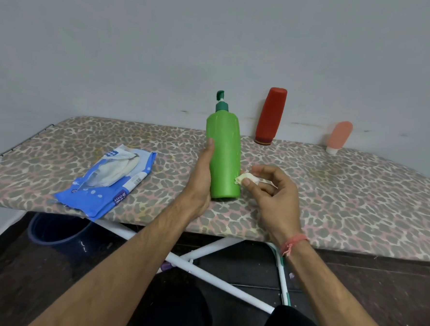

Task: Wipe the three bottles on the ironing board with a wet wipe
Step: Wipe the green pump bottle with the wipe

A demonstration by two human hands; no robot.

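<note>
A green pump bottle (224,151) stands upright on the leopard-print ironing board (332,195). My left hand (200,179) holds its left side, thumb up along the bottle. My right hand (272,191) pinches a crumpled wet wipe (244,178) against the bottle's lower right side. A red bottle (271,116) stands cap-down against the wall behind. A small pink tube (339,136) leans on the wall at the far right.
A blue wet-wipe packet (107,181) lies open on the board's left part, near the front edge. A grey wall (216,49) runs right behind the board. Below are the board's white legs (202,268) and a dark blue bucket (56,231) on the floor.
</note>
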